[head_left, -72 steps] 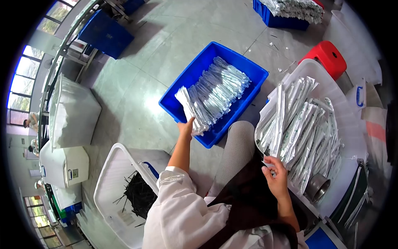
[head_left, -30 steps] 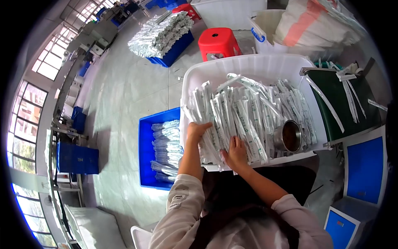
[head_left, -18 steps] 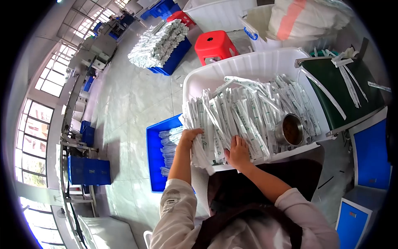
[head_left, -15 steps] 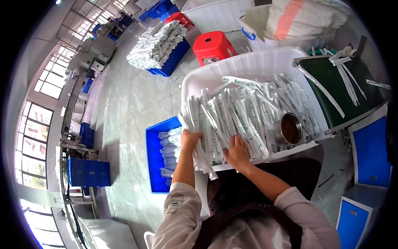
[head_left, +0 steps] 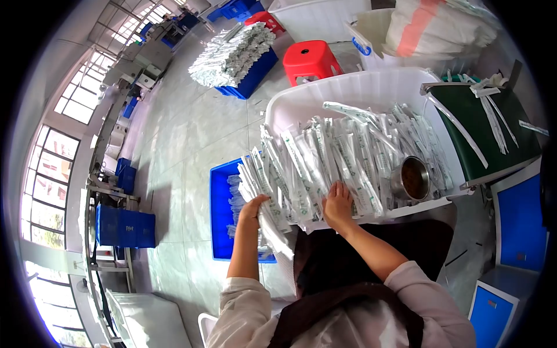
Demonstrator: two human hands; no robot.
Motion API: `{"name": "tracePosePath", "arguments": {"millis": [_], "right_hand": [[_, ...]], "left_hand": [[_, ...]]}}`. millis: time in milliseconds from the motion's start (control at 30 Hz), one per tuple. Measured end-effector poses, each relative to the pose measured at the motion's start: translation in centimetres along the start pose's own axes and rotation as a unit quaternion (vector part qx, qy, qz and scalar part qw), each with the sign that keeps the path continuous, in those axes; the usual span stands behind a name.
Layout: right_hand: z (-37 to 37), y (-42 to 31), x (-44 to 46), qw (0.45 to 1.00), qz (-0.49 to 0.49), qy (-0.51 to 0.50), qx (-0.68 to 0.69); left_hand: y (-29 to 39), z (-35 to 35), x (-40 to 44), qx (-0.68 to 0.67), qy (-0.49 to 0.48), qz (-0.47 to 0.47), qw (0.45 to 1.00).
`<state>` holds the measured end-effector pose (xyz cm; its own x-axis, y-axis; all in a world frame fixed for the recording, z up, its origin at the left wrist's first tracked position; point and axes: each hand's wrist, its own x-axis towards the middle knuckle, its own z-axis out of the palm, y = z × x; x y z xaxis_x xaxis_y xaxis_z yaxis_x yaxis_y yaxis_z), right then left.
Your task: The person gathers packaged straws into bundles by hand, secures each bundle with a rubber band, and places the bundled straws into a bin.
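A white plastic tub (head_left: 354, 88) held long slim packets (head_left: 361, 162) and a metal cup (head_left: 410, 178); the tiled floor (head_left: 191, 148) bore a blue crate (head_left: 218, 203) and a red stool (head_left: 310, 60)

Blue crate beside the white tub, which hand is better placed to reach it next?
Probably your left hand: it holds wrapped packets nearer the blue crate; your right hand rests farther away, on other packets in the white tub.

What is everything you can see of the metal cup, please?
The metal cup is round and shiny, with no visible handle. Its mouth is open, the inside brownish; contents or reflection, I cannot tell. It sits, tilt unclear, against the long packets in the white bin, by its near edge, apart from the right hand.
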<state>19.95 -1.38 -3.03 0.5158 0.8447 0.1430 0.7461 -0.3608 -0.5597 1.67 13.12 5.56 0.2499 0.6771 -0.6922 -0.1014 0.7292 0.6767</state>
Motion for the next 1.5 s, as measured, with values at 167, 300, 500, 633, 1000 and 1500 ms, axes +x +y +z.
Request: {"name": "tracePosePath", "arguments": {"millis": [167,300,500,633,1000,1500], "right_hand": [[-0.3,-0.6,0.5,0.998,0.045,-0.017,0.044],[-3.2,-2.6,2.7,0.995,-0.068,0.047,0.054],[-3.9,-2.7,7.1,0.948,-0.217,-0.233,-0.019],[-1.0,-2.9,4.4,0.942,-0.254,-0.216,-0.048],[-0.8,-2.3,3.4,0.961,-0.225,-0.13,-0.09],[-5.9,-3.0,6.3,0.836,-0.074,-0.321,0.439]], "left_hand": [[-5.4,3.0,2.4,0.016,0.1,0.113,0.988],[-8.8,4.7,5.0,0.121,0.096,0.282,0.947],[-4.6,4.2,1.2,0.07,-0.038,0.08,0.994],[-4.6,2.7,2.1,0.098,-0.07,0.029,0.992],[-1.7,4.5,1.8,0.242,0.007,-0.056,0.969],[-6.8,3.1,-9.0,-0.044,-0.219,0.059,0.973]]}}
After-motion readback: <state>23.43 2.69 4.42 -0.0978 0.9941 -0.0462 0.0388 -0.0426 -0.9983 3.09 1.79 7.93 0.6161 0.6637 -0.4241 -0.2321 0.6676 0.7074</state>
